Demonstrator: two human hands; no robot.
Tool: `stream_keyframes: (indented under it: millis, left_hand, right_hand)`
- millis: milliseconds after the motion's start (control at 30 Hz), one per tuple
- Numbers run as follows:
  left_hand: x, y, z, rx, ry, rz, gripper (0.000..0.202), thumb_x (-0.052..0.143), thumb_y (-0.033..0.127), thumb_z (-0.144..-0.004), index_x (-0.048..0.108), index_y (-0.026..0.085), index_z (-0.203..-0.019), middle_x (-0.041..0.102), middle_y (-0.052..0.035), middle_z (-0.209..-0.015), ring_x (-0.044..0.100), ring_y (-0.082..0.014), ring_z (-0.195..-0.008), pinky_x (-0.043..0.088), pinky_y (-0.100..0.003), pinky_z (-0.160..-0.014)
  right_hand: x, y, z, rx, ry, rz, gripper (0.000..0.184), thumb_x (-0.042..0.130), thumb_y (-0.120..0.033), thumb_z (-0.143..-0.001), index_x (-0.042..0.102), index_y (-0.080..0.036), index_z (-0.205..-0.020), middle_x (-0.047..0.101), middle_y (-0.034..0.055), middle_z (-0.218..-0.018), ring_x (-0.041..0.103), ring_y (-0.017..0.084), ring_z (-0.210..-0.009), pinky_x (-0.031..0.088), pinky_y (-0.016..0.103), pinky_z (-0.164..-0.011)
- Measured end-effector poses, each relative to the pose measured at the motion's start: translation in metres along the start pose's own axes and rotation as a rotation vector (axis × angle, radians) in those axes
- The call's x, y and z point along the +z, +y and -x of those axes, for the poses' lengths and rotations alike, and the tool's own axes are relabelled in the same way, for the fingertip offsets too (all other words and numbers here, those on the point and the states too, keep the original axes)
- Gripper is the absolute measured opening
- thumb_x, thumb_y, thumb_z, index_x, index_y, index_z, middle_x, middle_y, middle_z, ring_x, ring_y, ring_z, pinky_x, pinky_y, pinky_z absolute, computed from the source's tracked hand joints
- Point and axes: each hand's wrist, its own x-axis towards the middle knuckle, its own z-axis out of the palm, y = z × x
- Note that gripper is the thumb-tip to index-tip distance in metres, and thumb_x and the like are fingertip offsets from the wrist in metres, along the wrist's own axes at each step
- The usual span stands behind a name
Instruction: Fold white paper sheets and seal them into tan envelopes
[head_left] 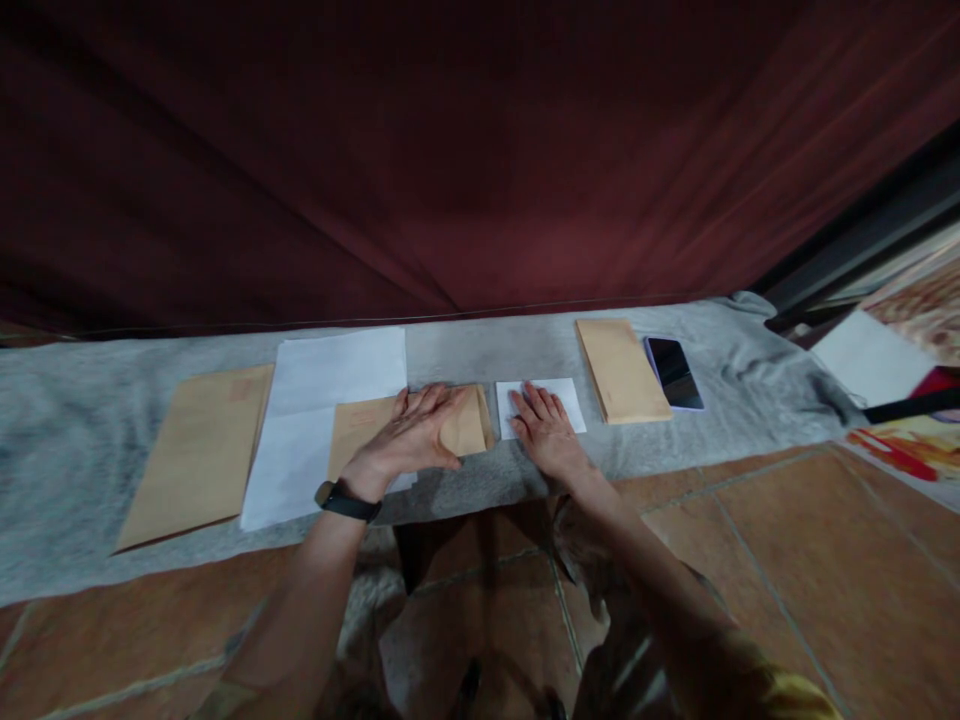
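Note:
My left hand [411, 438] lies flat, fingers together and stretched out, on a brown envelope [465, 425] in the middle of the grey cloth [67, 420]. A black band circles that wrist. My right hand [546, 430] rests palm down with fingers spread on a small folded white paper [566, 398] just right of the envelope. Neither hand grips anything.
White sheets [330, 380] lie left of the envelope, with a larger brown envelope [199, 450] further left. Another brown envelope [621, 370] and a dark phone [673, 372] lie to the right. A dark red curtain hangs behind. Tiled floor is in front.

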Motion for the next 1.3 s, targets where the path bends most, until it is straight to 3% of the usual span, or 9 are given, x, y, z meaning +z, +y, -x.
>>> stream_keyframes:
  millis: [233,533,700,900,1067,1300]
  left_hand:
    - [0.001,0.004,0.001,-0.003,-0.003,-0.002,0.103,0.087,0.045,-0.066,0.038,0.033,-0.156,0.028,-0.0123,-0.167,0.020,-0.0356,-0.155,0.005,-0.062,-0.125]
    - [-0.006,0.003,0.010,-0.027,-0.148,0.071,0.103,0.088,0.047,-0.063,0.041,0.035,-0.154,0.021,-0.0095,-0.171,0.015,-0.0336,-0.158,0.005,-0.066,-0.123]
    - [-0.001,0.001,0.006,0.037,-0.071,0.083,0.087,0.076,0.060,-0.076,0.046,0.028,-0.151,0.021,-0.0133,-0.170,0.014,-0.0347,-0.158,0.007,-0.064,-0.124]
    - [0.014,0.016,-0.006,0.146,0.068,0.051,0.101,0.071,0.065,-0.080,0.025,0.027,-0.161,0.014,-0.0154,-0.172,0.010,-0.0334,-0.159,0.006,-0.058,-0.126]
    - [0.020,0.035,-0.013,0.179,0.031,0.023,0.098,0.068,0.062,-0.083,0.021,0.029,-0.162,0.010,-0.0130,-0.172,0.008,-0.0321,-0.159,0.005,-0.056,-0.126]
    - [0.023,0.033,-0.014,0.157,-0.008,0.009,0.105,0.073,0.061,-0.078,0.019,0.030,-0.162,0.009,-0.0141,-0.172,0.009,-0.0325,-0.159,0.008,-0.057,-0.126]
  right_hand:
    - [0.002,-0.003,0.001,0.022,-0.032,0.067,0.053,0.040,-0.038,-0.106,0.043,-0.020,-0.156,0.033,0.0110,-0.166,0.031,0.030,-0.153,0.024,0.050,-0.125]
    - [0.002,-0.005,0.001,0.036,-0.047,0.071,0.052,0.039,-0.037,-0.106,0.043,-0.020,-0.156,0.032,0.0108,-0.166,0.030,0.029,-0.153,0.023,0.050,-0.125]
    - [0.003,-0.007,0.002,0.037,-0.040,0.082,0.053,0.038,-0.038,-0.106,0.043,-0.020,-0.156,0.032,0.0120,-0.166,0.030,0.031,-0.153,0.021,0.053,-0.125]
    - [0.004,-0.009,0.004,0.083,-0.042,0.089,0.059,0.043,-0.049,-0.104,0.036,-0.028,-0.159,0.026,0.0116,-0.168,0.026,0.036,-0.154,0.011,0.072,-0.120]
    - [0.005,-0.003,0.004,0.098,-0.031,0.081,0.056,0.039,-0.048,-0.105,0.037,-0.029,-0.158,0.029,0.0089,-0.168,0.028,0.034,-0.153,0.015,0.065,-0.122]
    - [0.006,0.013,0.009,0.159,0.040,0.121,0.059,0.042,-0.048,-0.105,0.039,-0.021,-0.158,0.029,0.0158,-0.167,0.030,0.034,-0.153,0.023,0.056,-0.122]
